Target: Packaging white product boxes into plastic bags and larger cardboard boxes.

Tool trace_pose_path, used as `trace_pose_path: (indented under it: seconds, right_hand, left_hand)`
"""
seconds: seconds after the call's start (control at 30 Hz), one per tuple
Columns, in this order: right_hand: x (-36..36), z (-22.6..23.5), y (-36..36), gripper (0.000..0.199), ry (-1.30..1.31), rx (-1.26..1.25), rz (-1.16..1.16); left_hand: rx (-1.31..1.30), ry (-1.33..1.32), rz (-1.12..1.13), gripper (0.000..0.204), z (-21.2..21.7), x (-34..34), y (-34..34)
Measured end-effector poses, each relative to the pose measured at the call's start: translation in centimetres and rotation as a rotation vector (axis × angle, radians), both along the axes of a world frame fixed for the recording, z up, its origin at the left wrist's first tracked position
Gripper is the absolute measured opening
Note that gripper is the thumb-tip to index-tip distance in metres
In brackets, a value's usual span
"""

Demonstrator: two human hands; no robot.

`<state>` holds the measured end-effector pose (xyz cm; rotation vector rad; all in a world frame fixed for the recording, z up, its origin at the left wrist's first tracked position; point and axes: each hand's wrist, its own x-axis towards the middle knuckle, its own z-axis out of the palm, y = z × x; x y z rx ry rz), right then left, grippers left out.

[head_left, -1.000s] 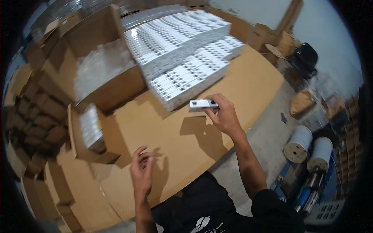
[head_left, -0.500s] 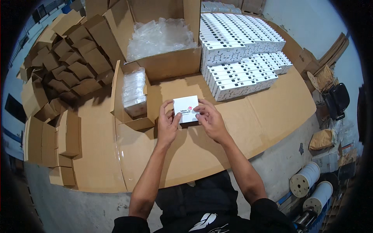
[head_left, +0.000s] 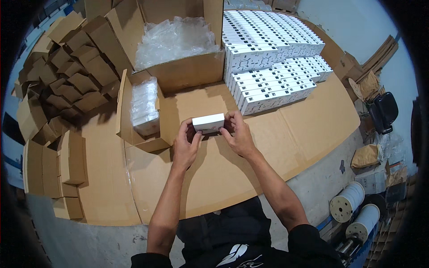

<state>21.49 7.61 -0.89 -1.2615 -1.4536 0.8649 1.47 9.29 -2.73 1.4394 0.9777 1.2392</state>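
A small white box (head_left: 208,121) is held between both hands above the cardboard-covered table, tilted so that a plain narrow side faces up. My left hand (head_left: 185,145) grips its left end, thumb on the near face. At the right end, my right hand (head_left: 238,135) grips it in the same way. Left of my hands stands an open brown carton (head_left: 167,120) with a row of items in clear plastic wrap (head_left: 145,107). Behind and to the right are stacked rows of white boxes (head_left: 272,85) with printed sides.
A large open carton (head_left: 190,73) holding clear plastic bags (head_left: 174,42) stands at the back. Many folded brown cartons (head_left: 85,80) are piled at the left, more brown boxes (head_left: 73,156) nearer. Cable reels (head_left: 347,202) and a black chair (head_left: 383,112) are beyond the table's right edge.
The white box has been tipped from showing its printed broad face to showing a narrow side. Both hands have kept hold of it. The whole view has shifted slightly.
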Motion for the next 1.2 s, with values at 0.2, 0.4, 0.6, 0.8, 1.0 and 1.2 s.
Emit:
trace_pose_path:
  seconds: [0.2,0.4,0.6,0.8,1.0,1.2]
  right_hand:
    - [0.5,-1.3,-1.1,0.056,-0.086,0.145,0.000]
    - [0.3,-0.1,-3.0,0.059,-0.459,0.113,-0.024]
    - [0.4,-0.1,-2.6,0.053,-0.500,0.149,-0.042]
    - [0.2,0.2,-2.8,0.050,-0.473,0.173,-0.093]
    - [0.0,-0.9,-2.4,0.048,-0.330,0.077,-0.105]
    - [0.3,-1.3,-1.9,0.045,-0.336,0.144,-0.195]
  left_hand:
    - [0.089,0.099,0.087,0.058,1.8,0.2,-1.1]
    - [0.419,0.292,0.311,0.044,5.5,0.2,-1.5]
    - [0.568,0.260,0.487,0.024,14.5,4.6,8.9]
    - [0.462,0.332,0.607,0.024,20.5,3.7,24.6]
    - [0.414,1.048,0.581,0.024,19.8,-4.4,39.1]
    - [0.382,1.174,0.409,0.038,18.6,-4.1,41.9]
